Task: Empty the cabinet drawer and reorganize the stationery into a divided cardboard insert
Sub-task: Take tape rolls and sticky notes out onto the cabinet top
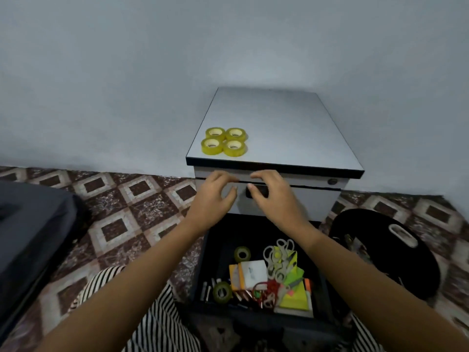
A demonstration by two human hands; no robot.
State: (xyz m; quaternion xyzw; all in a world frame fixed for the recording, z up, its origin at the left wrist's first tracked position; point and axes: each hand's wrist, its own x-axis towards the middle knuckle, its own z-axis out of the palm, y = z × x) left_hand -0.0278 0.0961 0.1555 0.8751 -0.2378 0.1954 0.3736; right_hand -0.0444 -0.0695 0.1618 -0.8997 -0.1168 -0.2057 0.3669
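Observation:
A grey cabinet stands against the wall with its lower black drawer pulled out toward me. Inside the drawer lie two tape rolls, scissors, sticky note pads, pens and clips. Several yellow tape rolls sit in a square on the cabinet top near its front left corner. My left hand and my right hand hover empty in front of the cabinet's upper drawer front, fingers loosely curled, holding nothing. No cardboard insert is in view.
A round black object with a white handle slot lies on the patterned tile floor right of the drawer. A dark bag sits at the left. My striped trouser legs are below the drawer.

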